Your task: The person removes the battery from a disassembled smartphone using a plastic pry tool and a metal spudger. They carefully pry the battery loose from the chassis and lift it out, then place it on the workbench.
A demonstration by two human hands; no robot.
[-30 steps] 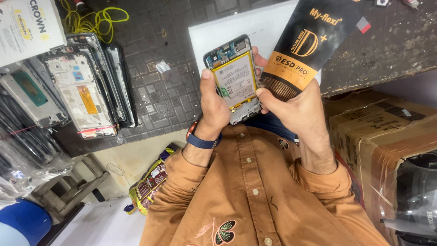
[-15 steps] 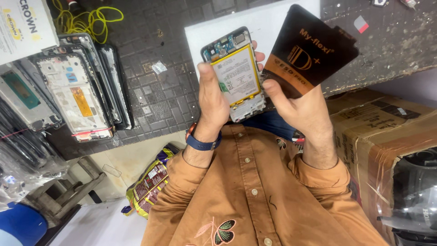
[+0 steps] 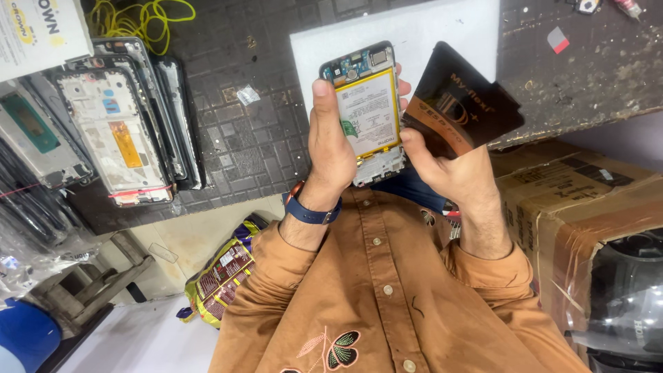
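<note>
The left hand [image 3: 331,148] wraps around an opened phone [image 3: 367,114], thumb laid along its left edge and fingertips showing past the right edge. The phone is held upright above the bench [image 3: 262,138], back cover off, with its yellow-rimmed battery [image 3: 369,114] facing the camera and a strip of circuit board visible at the top. A blue watch [image 3: 311,207] sits on that wrist.

The right hand [image 3: 449,169] pinches a flat black pouch [image 3: 461,103] with an orange band, thumb on the front near its lower left corner and fingers behind. The pouch tilts to the right and its left edge lies just beside the phone's right side; whether the two touch cannot be told. Both hands are closed on what they hold, neither spread.

Behind the phone lies a white sheet [image 3: 428,31] on the dark, gridded mat of the bench. To the left on the mat is a stack of bare phone frames [image 3: 124,131], overlapping one another, with a yellow cable [image 3: 138,17] coiled above them and a white box [image 3: 38,31] at the top left corner. A small scrap of foil [image 3: 247,94] lies between the frames and the hands.

Below the bench edge, a cardboard box [image 3: 573,200] stands at the right, and a crumpled snack bag [image 3: 224,269] lies on the floor at the left, near a wooden stool [image 3: 90,283]. The person's orange shirt [image 3: 387,304] fills the lower middle.
</note>
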